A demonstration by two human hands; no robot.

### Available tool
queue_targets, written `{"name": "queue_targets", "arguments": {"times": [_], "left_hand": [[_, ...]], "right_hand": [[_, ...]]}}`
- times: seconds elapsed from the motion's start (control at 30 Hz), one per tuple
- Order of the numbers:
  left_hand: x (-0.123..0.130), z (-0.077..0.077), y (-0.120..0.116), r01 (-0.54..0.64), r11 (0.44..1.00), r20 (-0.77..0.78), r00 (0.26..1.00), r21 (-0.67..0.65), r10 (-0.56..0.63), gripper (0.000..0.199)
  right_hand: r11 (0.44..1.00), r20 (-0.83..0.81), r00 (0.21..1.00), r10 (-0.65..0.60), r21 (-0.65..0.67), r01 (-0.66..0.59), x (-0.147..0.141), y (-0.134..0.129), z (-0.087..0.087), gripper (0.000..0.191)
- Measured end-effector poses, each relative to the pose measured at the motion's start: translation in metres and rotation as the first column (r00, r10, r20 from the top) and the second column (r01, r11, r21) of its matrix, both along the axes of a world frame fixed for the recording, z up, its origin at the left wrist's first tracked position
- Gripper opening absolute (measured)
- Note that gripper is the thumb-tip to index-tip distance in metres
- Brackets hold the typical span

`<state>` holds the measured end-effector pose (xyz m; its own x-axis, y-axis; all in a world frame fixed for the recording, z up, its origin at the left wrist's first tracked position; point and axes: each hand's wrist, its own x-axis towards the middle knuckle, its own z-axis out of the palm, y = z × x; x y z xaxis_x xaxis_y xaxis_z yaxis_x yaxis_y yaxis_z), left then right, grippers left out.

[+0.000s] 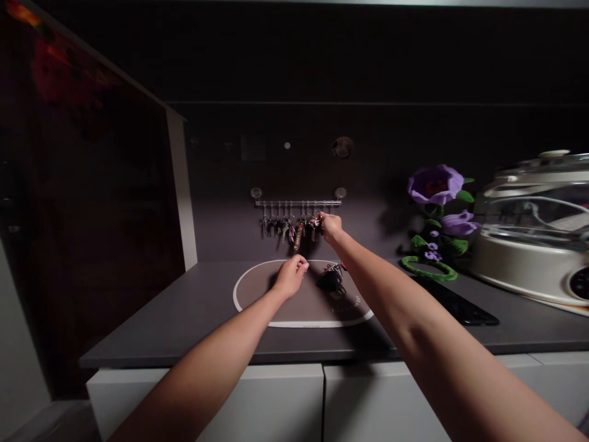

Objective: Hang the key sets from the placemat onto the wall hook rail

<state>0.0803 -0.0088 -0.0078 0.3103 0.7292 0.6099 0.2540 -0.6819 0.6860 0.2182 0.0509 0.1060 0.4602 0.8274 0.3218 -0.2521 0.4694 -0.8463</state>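
Several key bunches (281, 226) hang from a hook rail (299, 203) fixed to the dark back wall. At the right part of the rail, my right hand (331, 226) pinches keys (316, 221) near the hooks. Lower and to the left, my left hand (292, 276) hovers over the oval mat (257, 294), its fingers curled together; whatever may be in them is hidden. Another bunch of keys (335, 276) lies on the mat, between the two arms and partly in shadow.
Purple knitted flowers (436, 184) with a green ring base stand to the right. In front of them lies a black phone (464, 304). A cream appliance (529, 258) with a clear cover fills the far right. The counter (165, 313) ends above white cabinets.
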Motion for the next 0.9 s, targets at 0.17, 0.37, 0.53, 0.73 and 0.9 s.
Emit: {"name": "queue_targets", "arguments": {"times": [0.17,0.37,0.53,0.73,0.9], "left_hand": [[0.0,-0.001,0.001,0.018,0.999,0.025,1.0,-0.033,-0.017,0.009],[0.0,-0.002,0.005,0.015,0.999,0.032,0.999,-0.03,-0.014,0.009],[0.0,-0.004,0.007,0.012,0.999,0.036,0.999,-0.04,-0.01,0.009],[0.0,-0.006,0.009,0.019,0.999,0.028,0.999,-0.04,-0.018,0.01],[0.001,-0.008,0.01,0.026,0.999,0.031,0.999,-0.047,-0.025,0.009]], "right_hand": [[0.998,-0.011,0.999,-0.053,-0.022,0.052,0.001,0.01,-0.003,0.022],[0.999,0.043,0.999,-0.022,-0.034,0.023,0.002,0.008,-0.01,0.021],[0.999,0.113,0.993,-0.033,-0.016,0.035,0.007,0.012,-0.02,0.011],[0.997,0.227,0.972,-0.053,-0.037,0.063,0.014,0.012,-0.025,0.014],[0.995,0.208,0.978,0.005,-0.096,0.015,0.018,-0.004,-0.024,0.015]]}}
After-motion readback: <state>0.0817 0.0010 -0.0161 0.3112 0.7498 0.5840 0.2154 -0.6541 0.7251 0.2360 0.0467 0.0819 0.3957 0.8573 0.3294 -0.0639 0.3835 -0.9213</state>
